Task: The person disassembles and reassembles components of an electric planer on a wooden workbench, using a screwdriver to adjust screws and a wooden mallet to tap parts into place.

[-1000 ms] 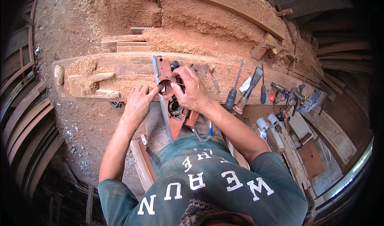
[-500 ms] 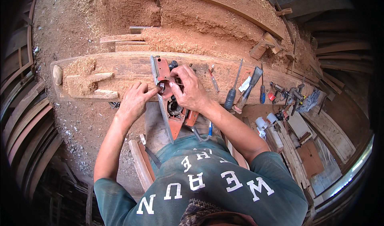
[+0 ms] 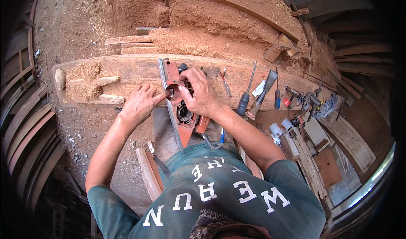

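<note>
An orange electric planer (image 3: 185, 134) lies tipped on its side across the workbench's near edge and my lap, its metal sole facing left and its inner parts exposed. My right hand (image 3: 204, 94) grips the planer's body from the right, thumb inside the round orange recess. From the left, my left hand (image 3: 141, 103) reaches in, its fingers bent and one digit pushed into the gap by the sole. A small pale piece shows at that fingertip; what it is I cannot make out. The planer's cord, wrapped in blue tape (image 3: 222, 135), bends beside my shirt.
On the thick wooden bench (image 3: 139, 64), to the right, lie a small screwdriver (image 3: 226, 86), a black-handled screwdriver (image 3: 243, 103), a wide chisel (image 3: 263, 94), a blue-handled screwdriver (image 3: 277, 99) and a power tool (image 3: 306, 98). Sawdust and wooden pegs (image 3: 111, 99) cover its left end.
My left elbow has swung outward to the left, and the left wrist has shifted slightly with it. The planer and my right hand stay where they were.
</note>
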`<state>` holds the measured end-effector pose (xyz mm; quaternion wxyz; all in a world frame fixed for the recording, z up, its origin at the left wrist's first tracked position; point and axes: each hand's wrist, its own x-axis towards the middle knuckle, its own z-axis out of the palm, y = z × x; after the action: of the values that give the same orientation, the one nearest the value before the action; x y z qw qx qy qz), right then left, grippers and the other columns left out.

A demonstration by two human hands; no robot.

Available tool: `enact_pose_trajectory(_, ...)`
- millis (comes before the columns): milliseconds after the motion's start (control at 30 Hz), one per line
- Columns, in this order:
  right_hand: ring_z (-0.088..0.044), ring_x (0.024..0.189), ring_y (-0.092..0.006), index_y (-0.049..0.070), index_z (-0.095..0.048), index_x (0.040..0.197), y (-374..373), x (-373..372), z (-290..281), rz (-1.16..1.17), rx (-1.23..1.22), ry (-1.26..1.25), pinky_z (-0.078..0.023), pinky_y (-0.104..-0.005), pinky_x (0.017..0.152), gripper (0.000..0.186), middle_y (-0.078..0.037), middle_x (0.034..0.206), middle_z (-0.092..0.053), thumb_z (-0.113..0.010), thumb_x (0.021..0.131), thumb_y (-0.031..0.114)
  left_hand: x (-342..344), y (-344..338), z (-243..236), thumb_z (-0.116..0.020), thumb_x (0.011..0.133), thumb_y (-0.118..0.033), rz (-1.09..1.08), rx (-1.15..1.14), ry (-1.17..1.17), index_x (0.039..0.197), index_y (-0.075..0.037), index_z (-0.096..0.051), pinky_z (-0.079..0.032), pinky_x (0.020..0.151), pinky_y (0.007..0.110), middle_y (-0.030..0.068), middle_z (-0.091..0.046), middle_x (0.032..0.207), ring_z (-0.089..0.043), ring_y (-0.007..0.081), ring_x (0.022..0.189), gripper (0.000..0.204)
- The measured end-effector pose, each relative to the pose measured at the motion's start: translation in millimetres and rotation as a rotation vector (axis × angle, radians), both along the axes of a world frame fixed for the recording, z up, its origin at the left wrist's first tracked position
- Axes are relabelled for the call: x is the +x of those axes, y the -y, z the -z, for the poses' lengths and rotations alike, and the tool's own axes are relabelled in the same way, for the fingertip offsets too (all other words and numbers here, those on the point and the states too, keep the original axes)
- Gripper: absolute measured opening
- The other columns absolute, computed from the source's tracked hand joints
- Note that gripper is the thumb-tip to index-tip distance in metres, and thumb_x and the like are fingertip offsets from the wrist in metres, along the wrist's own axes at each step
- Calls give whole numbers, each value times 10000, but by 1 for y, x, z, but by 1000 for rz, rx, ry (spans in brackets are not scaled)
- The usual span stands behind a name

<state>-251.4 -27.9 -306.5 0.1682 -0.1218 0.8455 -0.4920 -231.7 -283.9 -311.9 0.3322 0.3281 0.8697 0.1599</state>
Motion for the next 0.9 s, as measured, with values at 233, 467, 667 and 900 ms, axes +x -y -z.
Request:
enact_pose_trajectory(233,-601,949,-357,6,-567,1106,1,-2,-2,8,-21,-5,-493,-456,867,267,-164,1008,-587,-700,875,-8,-6,4,-5,-700,831,0,-158,130,186,1371,-218,-676,-509,969,468,105,-640,1065,-623,335,1110,583)
enact_pose_trajectory(467,-599,943,-358,6,-559,1116,2,-1,0,3,-11,-12,-493,-457,860,284,-165,1005,-583,-703,872,-9,-13,1,-2,-662,878,-18,-30,53,136,1375,-269,-675,-527,991,462,105,-649,1081,-637,310,1131,556)
enact_pose_trajectory(667,-601,941,-355,6,-560,1111,1,0,1,3,-5,-9,-496,-454,856,281,-165,1003,-584,-703,870,-13,-7,1,1,-619,934,-112,52,9,-30,1360,-265,-678,-523,991,456,92,-625,1091,-623,286,1143,456)
enact_pose_trajectory(900,-609,937,-354,-1,-574,1100,2,-2,-3,13,-1,8,-500,-450,855,256,-165,996,-589,-704,880,3,-4,2,4,-615,935,-121,37,43,-59,1385,-259,-654,-481,1025,463,86,-599,1087,-601,282,1142,472)
